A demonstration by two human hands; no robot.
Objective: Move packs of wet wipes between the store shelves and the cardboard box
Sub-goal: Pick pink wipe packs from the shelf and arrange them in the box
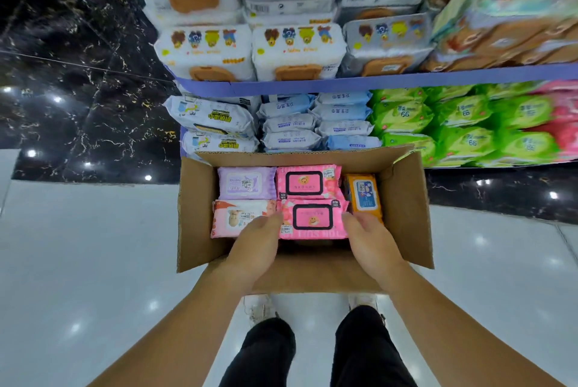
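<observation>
Soft, pillowy plastic packs (297,51) are stacked on the blue-edged shelves (375,81) at twelve o'clock. Below them, an open cardboard box (406,214) is set on the glossy floor (78,245), its flaps splayed (bare bottom is left at six o'clock). Inside it, a flat pink pack (312,220) is gripped at nine o'clock by the left hand (256,249) and at three by the right hand (372,242), with fingers curled over its short edges.

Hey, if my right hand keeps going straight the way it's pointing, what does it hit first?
The near pink pack: your right hand points forward-left and seems to grip its right end. The orange pack stands just to the right, out of that line, though depth is unclear.
</observation>
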